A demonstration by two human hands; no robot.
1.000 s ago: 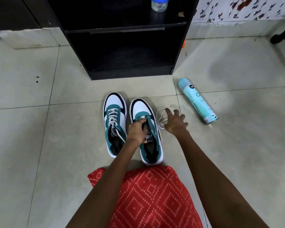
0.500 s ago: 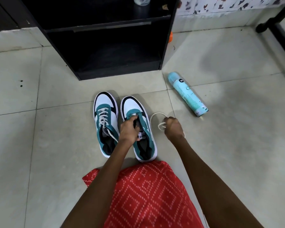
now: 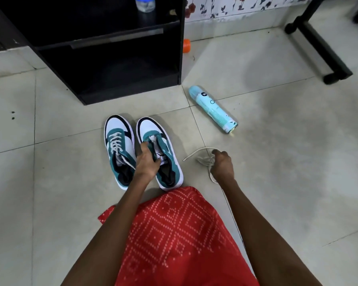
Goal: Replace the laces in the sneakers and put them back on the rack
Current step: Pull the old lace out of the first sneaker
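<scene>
Head: sneakers (image 3: 118, 125) toe-first toward rack (image 3: 112, 37); left grip (image 3: 147, 163) holds unlaced sneaker (image 3: 150, 127), right grip (image 3: 222, 165) lace (image 3: 203, 160)

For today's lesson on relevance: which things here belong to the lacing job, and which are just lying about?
Job: laced sneaker, unlaced sneaker, loose lace, black rack, left hand, right hand.
Lying about: spray can, orange object, clear jar, black stand.
</scene>
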